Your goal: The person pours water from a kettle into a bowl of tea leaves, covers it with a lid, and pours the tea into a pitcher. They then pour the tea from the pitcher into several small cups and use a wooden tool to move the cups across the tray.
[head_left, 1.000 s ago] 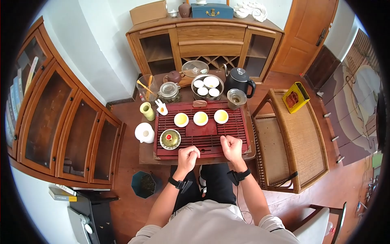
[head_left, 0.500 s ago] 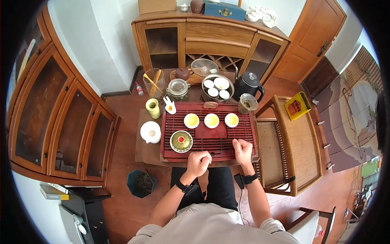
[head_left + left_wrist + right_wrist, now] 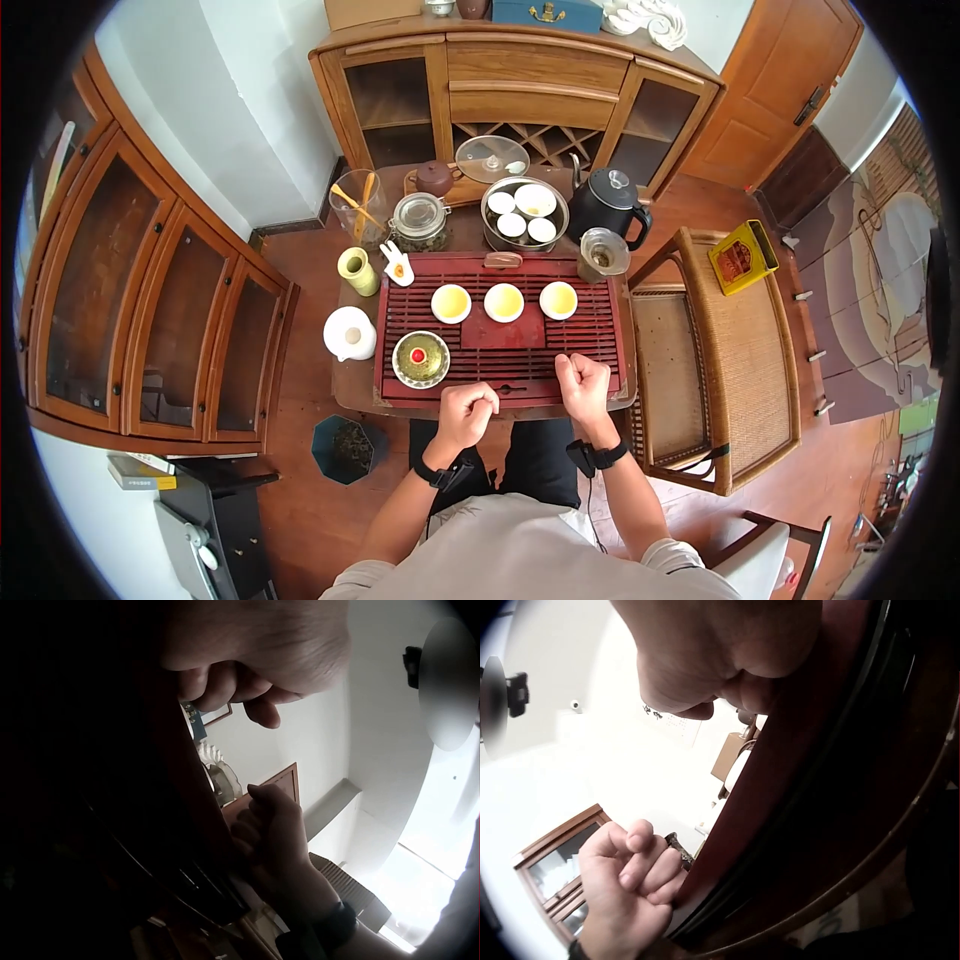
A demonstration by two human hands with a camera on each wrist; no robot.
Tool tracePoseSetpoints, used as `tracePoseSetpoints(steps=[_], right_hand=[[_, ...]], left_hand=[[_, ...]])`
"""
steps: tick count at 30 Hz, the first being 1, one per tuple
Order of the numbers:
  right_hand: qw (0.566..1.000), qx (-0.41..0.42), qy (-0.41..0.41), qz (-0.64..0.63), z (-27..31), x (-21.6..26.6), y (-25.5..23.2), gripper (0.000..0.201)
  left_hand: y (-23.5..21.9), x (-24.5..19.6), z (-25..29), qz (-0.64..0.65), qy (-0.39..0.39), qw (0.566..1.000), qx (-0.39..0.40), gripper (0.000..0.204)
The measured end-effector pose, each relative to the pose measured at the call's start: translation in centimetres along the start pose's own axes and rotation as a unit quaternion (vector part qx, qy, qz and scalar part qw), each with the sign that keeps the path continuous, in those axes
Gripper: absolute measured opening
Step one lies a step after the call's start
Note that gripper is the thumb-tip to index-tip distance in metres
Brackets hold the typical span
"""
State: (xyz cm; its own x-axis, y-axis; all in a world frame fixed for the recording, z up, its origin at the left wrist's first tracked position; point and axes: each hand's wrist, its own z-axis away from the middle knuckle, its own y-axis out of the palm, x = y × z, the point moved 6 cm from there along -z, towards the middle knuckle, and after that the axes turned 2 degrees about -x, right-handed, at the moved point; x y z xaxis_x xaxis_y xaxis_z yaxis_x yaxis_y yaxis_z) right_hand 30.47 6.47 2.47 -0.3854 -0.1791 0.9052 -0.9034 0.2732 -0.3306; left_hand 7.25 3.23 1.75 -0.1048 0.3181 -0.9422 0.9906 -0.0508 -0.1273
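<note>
My left hand (image 3: 467,413) rests in a loose fist at the front edge of the red slatted tea tray (image 3: 520,362). The right hand (image 3: 584,388), also curled with nothing in it, lies at the tray's front right. In the right wrist view, the left hand's fingers (image 3: 660,874) are folded against the palm. A lidded bowl (image 3: 421,360) with a red knob sits on the tray, just beyond the left hand. Three white cups of yellow tea, the left cup (image 3: 451,303), middle cup (image 3: 504,302) and right cup (image 3: 558,299), stand in a row farther back.
A white pot (image 3: 350,334) and a green vase (image 3: 357,271) stand left of the tray. Behind it are a glass jar (image 3: 420,222), a metal bowl of white cups (image 3: 523,213) and a black kettle (image 3: 609,205). A glass pitcher (image 3: 603,254) occupies the back right corner.
The head view has shifted and tilted slightly, moving the whole scene in the frame. Both hands stay curled at the tray's front edge, and the cups and bowl keep their places.
</note>
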Motion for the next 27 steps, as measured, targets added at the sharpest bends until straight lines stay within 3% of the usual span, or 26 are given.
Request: tracePoseSetpoints(steps=[19, 27], right_hand=[[1.000, 0.016, -0.013, 0.008, 0.24, 0.21, 0.03, 0.052], [0.999, 0.010, -0.033, 0.025, 0.20, 0.62, 0.04, 0.052]], left_hand=[[-0.26, 0.30, 0.03, -0.007, -0.034, 0.999, 0.011, 0.017], [-0.09, 0.47, 0.16, -0.002, 0.001, 1.000, 0.012, 0.016]])
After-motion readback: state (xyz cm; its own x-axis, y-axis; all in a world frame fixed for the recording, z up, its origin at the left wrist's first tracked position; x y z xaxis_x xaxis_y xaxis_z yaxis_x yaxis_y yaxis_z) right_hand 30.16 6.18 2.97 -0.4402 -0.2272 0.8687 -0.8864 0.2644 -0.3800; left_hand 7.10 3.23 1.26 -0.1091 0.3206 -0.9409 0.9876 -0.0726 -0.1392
